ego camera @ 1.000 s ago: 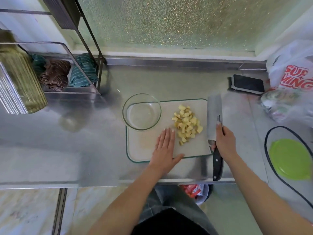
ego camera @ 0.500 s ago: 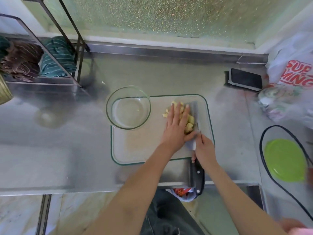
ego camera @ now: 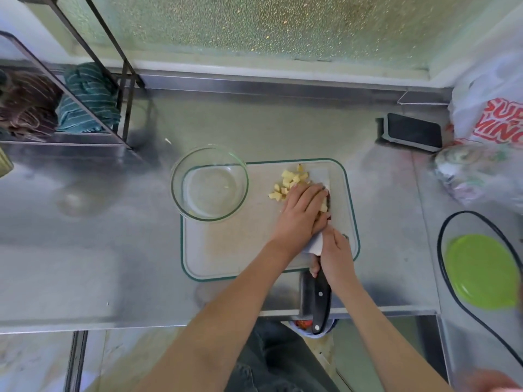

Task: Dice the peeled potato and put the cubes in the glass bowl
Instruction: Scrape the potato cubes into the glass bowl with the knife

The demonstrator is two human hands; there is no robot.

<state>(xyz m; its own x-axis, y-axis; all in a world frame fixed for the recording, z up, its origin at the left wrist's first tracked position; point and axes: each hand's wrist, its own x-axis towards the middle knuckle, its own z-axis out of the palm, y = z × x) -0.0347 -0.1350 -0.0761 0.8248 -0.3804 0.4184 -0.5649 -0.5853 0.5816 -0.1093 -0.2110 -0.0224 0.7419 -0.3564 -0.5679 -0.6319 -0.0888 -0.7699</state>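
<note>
Cutting board [ego camera: 226,250], white with a green rim, lies on the steel counter [ego camera: 85,264]; all positions are given relative to the board. Glass bowl [ego camera: 209,183] sits on its far left corner, overhanging the edge; contents of the bowl cannot be made out beyond a few pale bits. Potato cubes [ego camera: 288,181] are heaped on the far right part of the board, just right of the bowl and not touching it. Left hand [ego camera: 302,210] lies flat over the near side of the heap, fingers straight and close together, pressing cubes toward the knife [ego camera: 321,295]. Right hand [ego camera: 335,256] is over the near right corner, fingers curled round the black handle where it meets the blade; the blade runs along the right side of the heap, mostly hidden under the left hand. Phone [ego camera: 411,131] well beyond the far right corner; green lid [ego camera: 481,270] well to the right.
</note>
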